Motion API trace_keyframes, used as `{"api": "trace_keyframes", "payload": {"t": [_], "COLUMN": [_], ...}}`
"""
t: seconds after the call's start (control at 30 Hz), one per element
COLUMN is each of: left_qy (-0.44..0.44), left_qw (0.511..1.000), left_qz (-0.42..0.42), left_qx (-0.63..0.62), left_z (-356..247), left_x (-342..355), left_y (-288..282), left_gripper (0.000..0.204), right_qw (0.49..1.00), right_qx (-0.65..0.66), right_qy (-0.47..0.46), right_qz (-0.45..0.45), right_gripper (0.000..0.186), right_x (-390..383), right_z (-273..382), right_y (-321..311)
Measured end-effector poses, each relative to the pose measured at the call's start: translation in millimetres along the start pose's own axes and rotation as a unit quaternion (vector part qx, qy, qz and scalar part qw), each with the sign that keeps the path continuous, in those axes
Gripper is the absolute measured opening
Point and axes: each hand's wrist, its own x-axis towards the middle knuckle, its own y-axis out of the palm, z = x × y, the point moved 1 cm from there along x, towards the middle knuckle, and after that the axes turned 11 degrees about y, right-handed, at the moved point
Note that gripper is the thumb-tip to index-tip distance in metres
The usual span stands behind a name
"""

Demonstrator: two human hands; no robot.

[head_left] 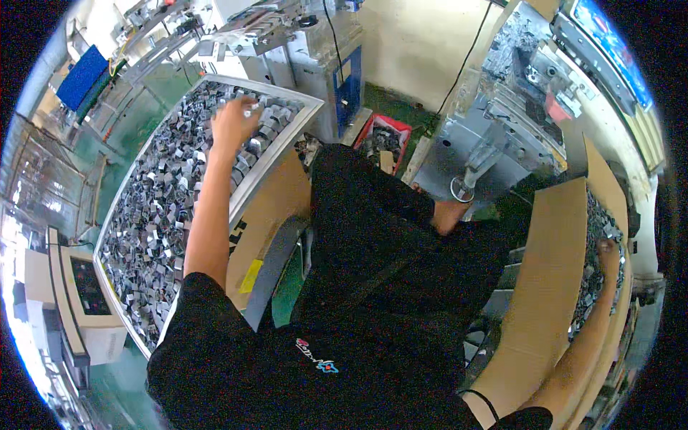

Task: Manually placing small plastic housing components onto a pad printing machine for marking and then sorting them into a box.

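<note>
Silvery bent metal pieces (pixel 154 215) fill the pale-rimmed tray (pixel 292 130), where the left hand (pixel 236 122) seemingly pinches one; the right (fingers too blurred to tell) (pixel 608 252) reaches inside the brown cardboard box (pixel 545 251). Loose pinching could drop pieces.

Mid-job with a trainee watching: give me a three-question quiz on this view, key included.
1. True or false: the left hand is over the large pale-rimmed tray of small grey metallic pieces.
2. The right hand is in: A) the tray; B) a brown cardboard box; C) a white bucket.
3. Fill in: the rectangular bin between tray and box is ____ in colour.

Key: 1 true; 2 B; 3 red.
</note>
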Motion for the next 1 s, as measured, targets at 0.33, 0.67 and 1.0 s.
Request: {"api": "trace_keyframes", "payload": {"t": [0.33,0.67,1.0], "left_qy": [0.239,0.472,0.425], "left_qw": [0.93,0.803,0.822], "left_qz": [-0.041,-0.016,0.088], "left_qx": [-0.278,-0.364,-0.37], "left_z": [-244.5,-442.7,-495.4], "left_x": [76.6,102.6,121.4], "left_y": [24.3,69.9,113.0], "left_gripper": [0.027,0.046,0.06], "right_qw": [0.987,0.988,0.935], "right_qx": [-0.086,0.049,0.242], "right_qy": [0.102,0.069,-0.074], "right_qz": [-0.084,-0.13,-0.249], "right_gripper": [0.063,0.035,0.033], "right_x": [-26.2,-48.0,-58.0], "right_z": [41.3,79.1,164.2], "right_y": [1.1,-7.1,-48.3]}}
